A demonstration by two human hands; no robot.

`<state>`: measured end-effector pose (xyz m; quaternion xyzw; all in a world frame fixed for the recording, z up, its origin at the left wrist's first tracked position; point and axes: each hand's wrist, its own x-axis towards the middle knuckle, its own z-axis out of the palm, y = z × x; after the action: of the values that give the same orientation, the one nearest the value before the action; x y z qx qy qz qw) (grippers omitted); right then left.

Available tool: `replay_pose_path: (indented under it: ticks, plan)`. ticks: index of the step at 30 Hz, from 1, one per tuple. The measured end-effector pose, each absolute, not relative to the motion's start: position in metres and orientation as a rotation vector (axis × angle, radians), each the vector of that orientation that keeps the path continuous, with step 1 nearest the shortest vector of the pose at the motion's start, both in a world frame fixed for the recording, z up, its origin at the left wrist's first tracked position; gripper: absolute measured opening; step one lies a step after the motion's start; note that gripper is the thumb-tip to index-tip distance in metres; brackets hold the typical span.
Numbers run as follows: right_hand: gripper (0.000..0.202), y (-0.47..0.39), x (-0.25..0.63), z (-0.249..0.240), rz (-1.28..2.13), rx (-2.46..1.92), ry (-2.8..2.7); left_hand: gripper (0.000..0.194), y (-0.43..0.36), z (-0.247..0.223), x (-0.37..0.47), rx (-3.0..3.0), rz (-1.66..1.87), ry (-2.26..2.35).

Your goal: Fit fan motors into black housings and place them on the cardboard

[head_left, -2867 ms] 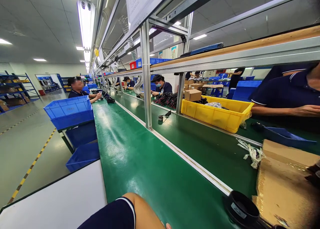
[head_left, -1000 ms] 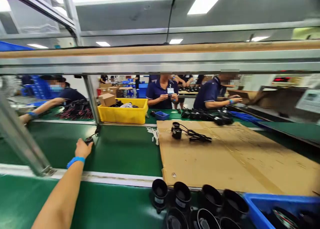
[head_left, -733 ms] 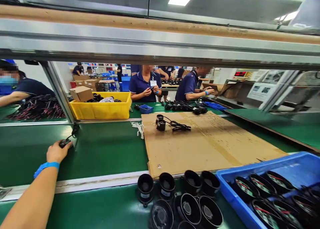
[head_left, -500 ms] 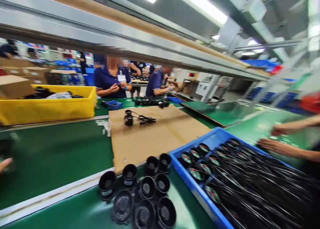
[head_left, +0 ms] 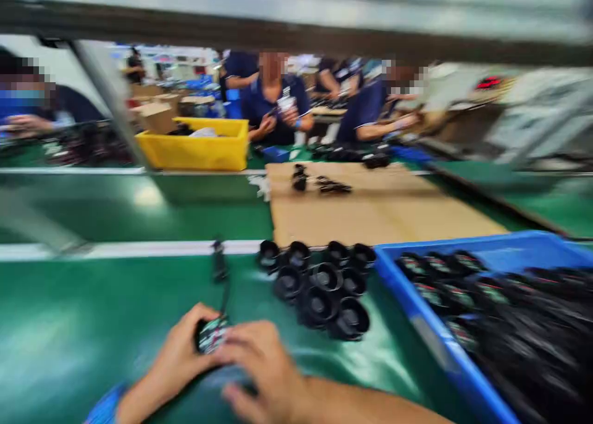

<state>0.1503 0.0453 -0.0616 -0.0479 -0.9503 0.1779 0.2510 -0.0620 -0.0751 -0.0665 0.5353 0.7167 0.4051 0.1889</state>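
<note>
My left hand point(head_left: 173, 356) is closed around a round black housing point(head_left: 212, 335) with a green circuit board showing in its open face. A thin black cable rises from it to a dark, blurred connector piece point(head_left: 219, 262) on the green bench. My right hand point(head_left: 266, 365) reaches over the housing's right side, its fingertips at the board. Its fingers are smeared by motion, so their grip is unclear. Right of the hands, several black round cups point(head_left: 319, 303) stand grouped on the bench.
A blue tray point(head_left: 445, 343) of black housings and cables fills the right. Behind the cups lies a cardboard sheet point(head_left: 370, 217) carrying a black part with a coiled cable point(head_left: 333, 186). Farther back are a yellow bin point(head_left: 199, 146) and co-workers. A metal beam point(head_left: 296, 25) crosses overhead.
The view has turned left and down, so the cups and tray appear farther right. Both my hands now show, with the housing between them. The arms at the right edge have left the view.
</note>
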Motion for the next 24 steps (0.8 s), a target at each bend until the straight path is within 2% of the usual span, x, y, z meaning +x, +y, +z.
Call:
replay_pose_path:
  ticks: [3, 5, 13, 19, 22, 24]
  plan:
    - [0.049, 0.033, 0.138, -0.077, 0.765, -0.06, -2.425, 0.059, -0.103, -0.055, -0.052, 1.402, 1.002, 2.034]
    - [0.053, 0.037, 0.136, -0.082, 0.787, -0.082, -2.455, 0.066, -0.104, -0.049, -0.057, 1.456, 1.004, 1.929]
    - [0.061, 0.056, 0.125, -0.069, 0.687, 0.029, -2.62, 0.059, -0.106, -0.045, -0.068, 1.618, 1.053, 1.816]
    - [0.068, 0.065, 0.11, -0.069, 0.824, 0.172, -2.668, 0.051, -0.105, -0.049, -0.067, 1.796, 1.098, 1.746]
    - [0.066, 0.064, 0.109, -0.07, 0.895, 0.191, -2.605, 0.049, -0.108, -0.046, -0.065, 1.751, 1.037, 1.788]
    - [0.061, 0.061, 0.111, -0.07, 0.949, 0.167, -2.557, 0.055, -0.111, -0.044, -0.066, 1.648, 0.976, 1.772]
